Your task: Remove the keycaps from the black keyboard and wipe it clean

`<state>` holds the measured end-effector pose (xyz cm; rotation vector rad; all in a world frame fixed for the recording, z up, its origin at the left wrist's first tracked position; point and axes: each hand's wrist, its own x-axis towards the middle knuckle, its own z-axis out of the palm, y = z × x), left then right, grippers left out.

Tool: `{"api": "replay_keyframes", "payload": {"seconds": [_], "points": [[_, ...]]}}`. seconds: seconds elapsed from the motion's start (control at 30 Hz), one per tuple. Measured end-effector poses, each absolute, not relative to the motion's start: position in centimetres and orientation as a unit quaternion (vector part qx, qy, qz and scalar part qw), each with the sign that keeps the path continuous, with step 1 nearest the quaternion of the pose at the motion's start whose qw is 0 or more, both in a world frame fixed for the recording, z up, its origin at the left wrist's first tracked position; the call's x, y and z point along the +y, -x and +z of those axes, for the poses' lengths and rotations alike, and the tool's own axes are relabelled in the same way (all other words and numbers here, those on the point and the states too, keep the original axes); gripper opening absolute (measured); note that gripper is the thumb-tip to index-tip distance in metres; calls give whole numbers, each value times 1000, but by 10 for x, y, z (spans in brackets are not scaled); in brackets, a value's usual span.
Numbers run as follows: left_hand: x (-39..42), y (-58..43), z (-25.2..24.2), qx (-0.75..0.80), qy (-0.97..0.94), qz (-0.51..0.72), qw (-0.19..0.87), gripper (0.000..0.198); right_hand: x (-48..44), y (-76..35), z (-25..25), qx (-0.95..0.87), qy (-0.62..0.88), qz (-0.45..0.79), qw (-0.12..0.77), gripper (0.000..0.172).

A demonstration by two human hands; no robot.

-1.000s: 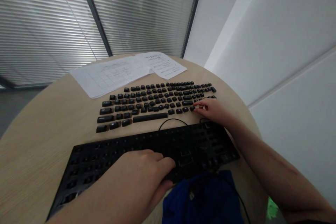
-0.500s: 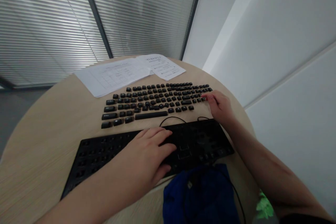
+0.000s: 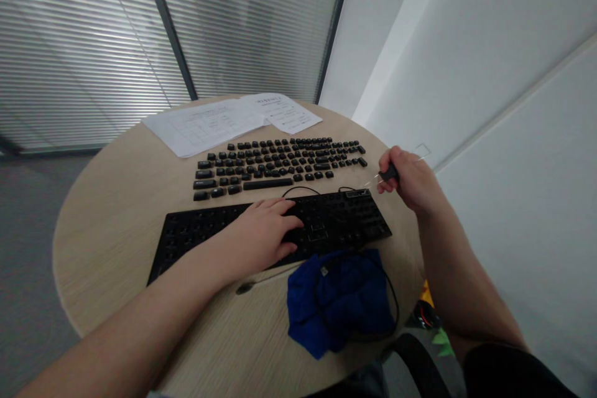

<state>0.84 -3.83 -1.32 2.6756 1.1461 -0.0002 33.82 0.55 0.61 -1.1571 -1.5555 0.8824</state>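
On the round table lies a black keyboard (image 3: 338, 214) with its keycaps off over much of it. My left hand (image 3: 263, 233) rests flat on its middle, fingers spread. My right hand (image 3: 413, 180) is raised past the keyboard's right end, closed round the dark handle of a wire keycap puller (image 3: 388, 174). Thin wire loops stick out at both ends of the handle. Behind the keyboard, loose black keycaps (image 3: 280, 161) lie in rows, with a long space bar (image 3: 268, 185) in the front row.
A crumpled blue cloth (image 3: 340, 308) lies in front of the keyboard, with a black cable (image 3: 394, 298) over it. Near it is a thin stick with a dark end (image 3: 245, 287). Printed papers (image 3: 205, 127) lie at the back. A white wall (image 3: 504, 106) stands to the right.
My right hand has moved away from the keycaps, rightward, and the keycap puller now shows in it. My left hand stays on the keyboard. The view has shifted slightly.
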Motion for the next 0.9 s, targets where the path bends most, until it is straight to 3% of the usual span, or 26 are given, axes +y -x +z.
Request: {"api": "replay_keyframes", "payload": {"seconds": [0.1,0.2,0.3,0.47,0.9], "points": [[-39,-10,-10,392,-913,0,112,39,-29,-332,-1,-672,431,469,377,46],[-39,-10,-9,391,-914,0,108,36,-51,-326,-17,-679,397,538,304,46],[-38,-9,-10,387,-916,2,106,37,-56,-319,-33,-664,399,532,341,51],[-37,-3,-9,386,-915,5,114,32,-52,-309,-49,-672,424,395,462,61],[-38,-2,-7,387,-914,3,124,36,-51,-309,-59,-778,408,321,354,53]]}}
